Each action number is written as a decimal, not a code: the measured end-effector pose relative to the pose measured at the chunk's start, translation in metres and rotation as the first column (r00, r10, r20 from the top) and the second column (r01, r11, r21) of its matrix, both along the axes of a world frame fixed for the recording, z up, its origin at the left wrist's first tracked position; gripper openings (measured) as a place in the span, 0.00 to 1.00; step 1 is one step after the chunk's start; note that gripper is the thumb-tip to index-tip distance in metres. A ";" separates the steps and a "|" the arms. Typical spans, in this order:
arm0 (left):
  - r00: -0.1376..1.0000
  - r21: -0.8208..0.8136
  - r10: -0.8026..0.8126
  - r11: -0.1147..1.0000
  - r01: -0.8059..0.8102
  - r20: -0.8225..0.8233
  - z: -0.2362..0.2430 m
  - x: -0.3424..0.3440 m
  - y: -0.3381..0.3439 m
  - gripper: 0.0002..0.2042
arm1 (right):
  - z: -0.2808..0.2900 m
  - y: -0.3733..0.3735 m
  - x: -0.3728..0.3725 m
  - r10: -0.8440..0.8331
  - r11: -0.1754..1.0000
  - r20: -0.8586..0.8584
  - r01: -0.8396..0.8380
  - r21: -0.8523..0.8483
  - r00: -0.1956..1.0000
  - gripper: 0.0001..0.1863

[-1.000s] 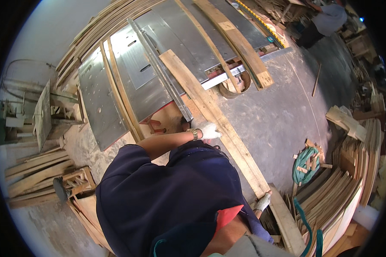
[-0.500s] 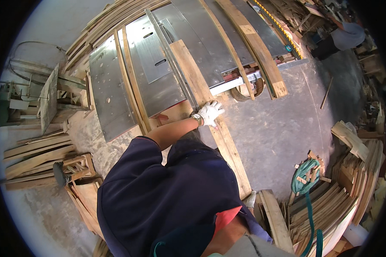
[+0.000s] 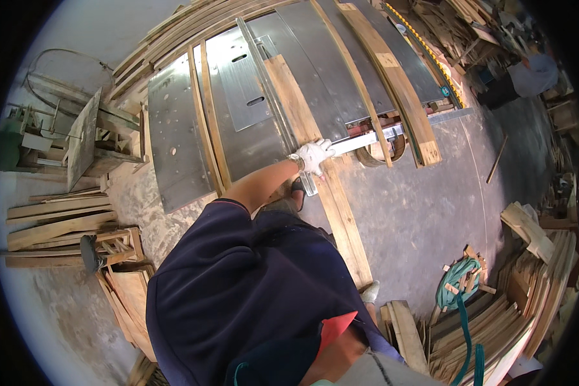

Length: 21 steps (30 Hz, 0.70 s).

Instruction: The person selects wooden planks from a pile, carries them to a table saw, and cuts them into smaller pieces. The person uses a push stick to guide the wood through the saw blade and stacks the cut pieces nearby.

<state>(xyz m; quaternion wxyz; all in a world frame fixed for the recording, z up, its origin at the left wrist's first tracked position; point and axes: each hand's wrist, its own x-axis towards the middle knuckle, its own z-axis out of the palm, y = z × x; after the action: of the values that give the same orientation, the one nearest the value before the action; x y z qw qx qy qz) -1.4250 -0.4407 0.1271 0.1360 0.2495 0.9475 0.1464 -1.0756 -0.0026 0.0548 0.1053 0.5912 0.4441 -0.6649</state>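
A long wooden board (image 3: 296,96) lies along the metal fence (image 3: 267,80) on a grey steel machine table (image 3: 174,122), its near part reaching back past the table edge to my right side. My left hand (image 3: 313,157), in a white glove, rests on top of the board near the table's front edge, fingers spread. At the board's near end, my gloved right hand (image 3: 370,292) touches the wood; its fingers are mostly hidden.
Narrow strips (image 3: 206,116) and thicker boards (image 3: 392,71) lie across the table. Stacked planks (image 3: 61,222) stand at left, more timber (image 3: 469,334) at right with green strap (image 3: 457,283) coiled above it. Another person (image 3: 527,74) is at far right.
The board has slid forward along the fence, with both my hands moving along with it. My view has shifted, and a sandalled foot now shows below my left forearm.
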 end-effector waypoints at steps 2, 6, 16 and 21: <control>0.999 -0.052 0.049 0.997 -0.048 0.009 0.007 0.000 -0.029 0.49 | 0.000 -0.023 -0.023 0.014 0.999 0.008 -0.014 -0.047 1.000 0.39; 0.976 -0.144 0.214 0.965 -0.218 -0.043 0.013 -0.013 -0.048 0.51 | -0.034 -0.043 -0.042 0.010 0.978 -0.111 -0.033 -0.208 0.994 0.39; 0.812 -0.419 0.573 0.769 -0.483 0.115 0.014 0.059 0.044 0.68 | -0.041 -0.115 -0.110 -0.093 0.920 -0.119 0.040 -0.389 0.988 0.39; 0.790 -0.449 0.613 0.709 -0.544 0.012 -0.003 0.068 0.019 0.73 | -0.057 -0.147 -0.132 0.003 0.851 -0.130 -0.071 -0.520 0.992 0.40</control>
<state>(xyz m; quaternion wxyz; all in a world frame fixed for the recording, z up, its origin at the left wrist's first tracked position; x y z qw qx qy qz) -1.3572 -0.4218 0.1244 0.2093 -0.1090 0.9717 -0.0073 -1.2071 -0.1494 -0.0019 0.2474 0.4890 0.2633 -0.7939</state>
